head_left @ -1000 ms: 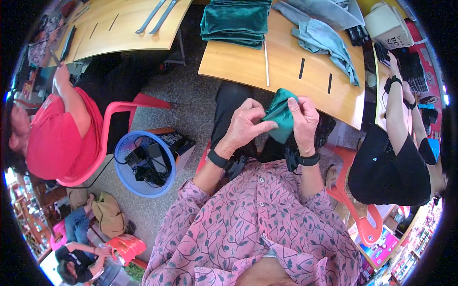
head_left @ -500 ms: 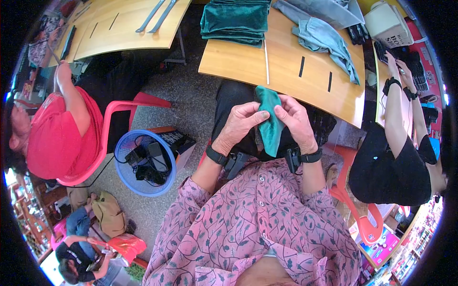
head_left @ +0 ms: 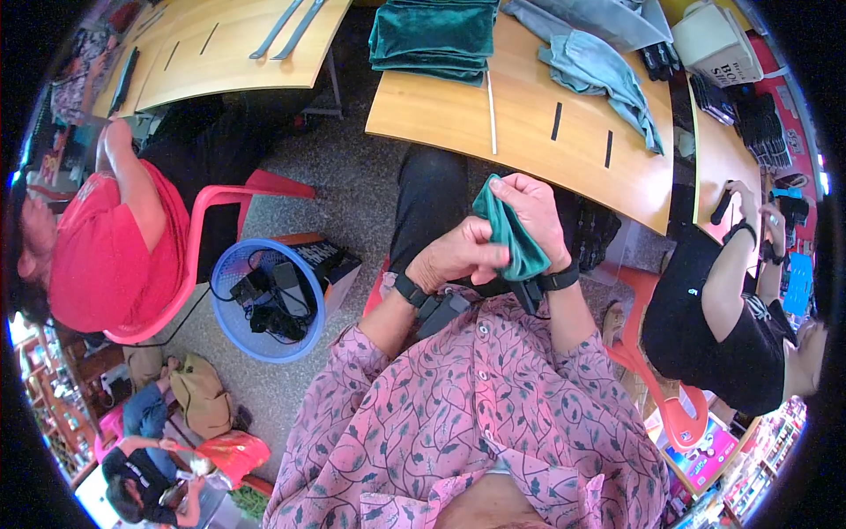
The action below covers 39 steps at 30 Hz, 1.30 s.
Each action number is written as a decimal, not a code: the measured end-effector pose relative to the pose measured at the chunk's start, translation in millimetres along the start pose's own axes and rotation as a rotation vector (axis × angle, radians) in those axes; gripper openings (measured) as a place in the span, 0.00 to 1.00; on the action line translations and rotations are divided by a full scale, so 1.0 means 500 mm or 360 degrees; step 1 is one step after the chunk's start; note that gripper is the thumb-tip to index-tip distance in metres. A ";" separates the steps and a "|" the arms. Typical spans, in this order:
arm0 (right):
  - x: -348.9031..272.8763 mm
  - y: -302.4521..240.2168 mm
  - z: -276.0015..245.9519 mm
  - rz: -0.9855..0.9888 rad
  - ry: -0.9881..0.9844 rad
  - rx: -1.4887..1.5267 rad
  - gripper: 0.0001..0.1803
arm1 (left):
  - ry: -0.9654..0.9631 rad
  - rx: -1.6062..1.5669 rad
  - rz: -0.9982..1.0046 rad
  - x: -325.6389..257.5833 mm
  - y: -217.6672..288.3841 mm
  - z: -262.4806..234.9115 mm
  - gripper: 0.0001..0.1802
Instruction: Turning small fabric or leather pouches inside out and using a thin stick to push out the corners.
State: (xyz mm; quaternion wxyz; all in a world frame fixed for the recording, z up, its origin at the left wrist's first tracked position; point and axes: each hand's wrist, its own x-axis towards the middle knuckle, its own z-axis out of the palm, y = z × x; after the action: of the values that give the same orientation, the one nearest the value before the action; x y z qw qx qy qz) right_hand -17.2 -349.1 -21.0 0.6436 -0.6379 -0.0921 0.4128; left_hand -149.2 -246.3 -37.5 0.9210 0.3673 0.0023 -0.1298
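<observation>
Both hands meet over the lap, short of the wooden worktop (head_left: 564,159), whose curved near edge runs just beyond the fingers with a gap of dark trousers between. The left hand (head_left: 454,256) and the right hand (head_left: 533,212) are both clenched on a small teal cloth (head_left: 511,236), which is pinched upright between them, clear of any surface. Farther past the fingers, a folded stack of teal fabric (head_left: 432,35) and a crumpled grey-blue cloth (head_left: 599,70) lie on the worktop. Left of the fingers, a blue basket (head_left: 231,322) stands on speckled floor (head_left: 352,176) beside a pink chair (head_left: 220,203).
</observation>
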 end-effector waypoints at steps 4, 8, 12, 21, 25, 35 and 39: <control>0.016 0.032 -0.021 -0.0142 0.0205 -0.0183 0.11 | 0.0273 -0.0290 0.0178 0.014 0.002 0.003 0.18; -0.011 0.000 -0.039 -0.0258 0.0262 -0.0203 0.17 | 0.0449 -0.0498 0.0297 0.013 0.018 0.000 0.14; -0.039 -0.026 -0.041 -0.0452 0.0147 -0.0223 0.21 | 0.0517 -0.0558 0.0344 0.014 0.023 -0.003 0.12; -0.050 -0.025 -0.037 -0.0441 0.0054 -0.0399 0.06 | 0.0782 -0.0066 0.0275 0.021 0.015 -0.004 0.10; -0.050 -0.023 -0.038 -0.0428 0.0024 -0.0430 0.04 | 0.0839 0.0258 0.0255 0.019 0.020 -0.002 0.09; -0.048 -0.017 -0.034 -0.0514 0.0077 -0.0307 0.04 | 0.0707 -0.0395 0.0251 0.026 0.001 -0.018 0.09; -0.037 0.000 -0.032 -0.0510 0.0107 -0.0291 0.05 | 0.0366 -0.0717 0.0336 0.025 -0.007 -0.006 0.10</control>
State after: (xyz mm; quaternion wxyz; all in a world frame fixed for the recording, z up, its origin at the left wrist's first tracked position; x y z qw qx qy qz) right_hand -18.9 -373.0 -16.1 0.6431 -0.6844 -0.2080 0.2733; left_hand -137.7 -249.8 -43.4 0.9816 0.1638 0.0973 0.0131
